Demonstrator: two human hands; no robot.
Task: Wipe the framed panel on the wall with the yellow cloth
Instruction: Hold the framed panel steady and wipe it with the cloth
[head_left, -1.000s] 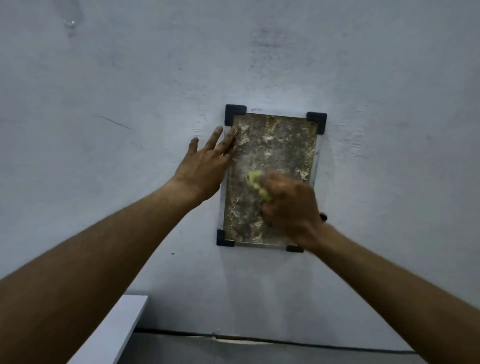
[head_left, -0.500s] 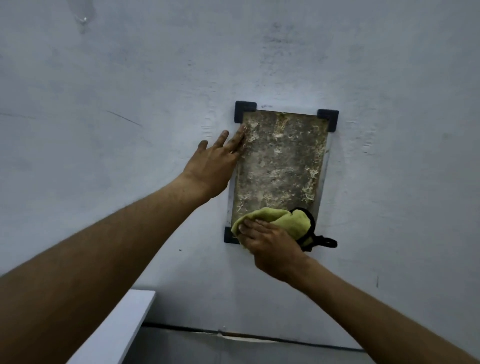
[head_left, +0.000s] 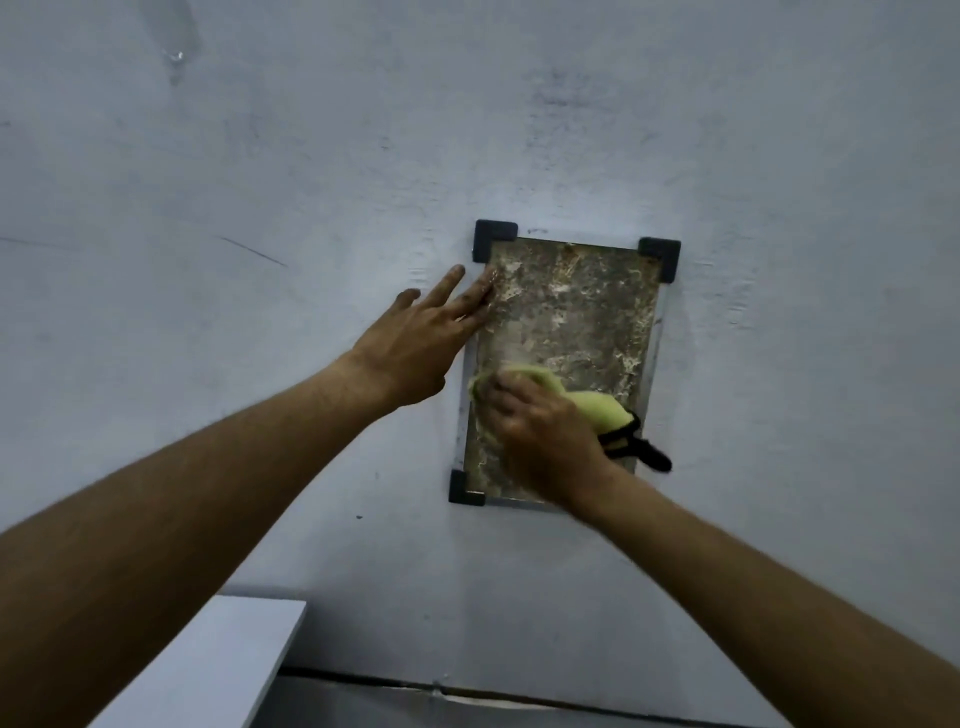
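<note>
A framed panel (head_left: 571, 312) with a mottled brown-grey face and black corner caps hangs on the pale wall. My left hand (head_left: 415, 348) lies flat with fingers spread against the wall, its fingertips touching the panel's upper left edge. My right hand (head_left: 545, 441) presses the yellow cloth (head_left: 587, 402) against the panel's lower half. The cloth has a black trim and a black loop sticking out to the right. My right hand hides the panel's lower right corner.
A white shelf or tabletop edge (head_left: 223, 654) juts out at the bottom left below my left arm. A dark seam (head_left: 467, 691) runs along the wall's base. The wall carries faint scratches and smudges.
My right hand with the cloth went from the panel's middle down to its bottom edge, then came back up to the lower half. My left hand stayed on the upper left edge.
</note>
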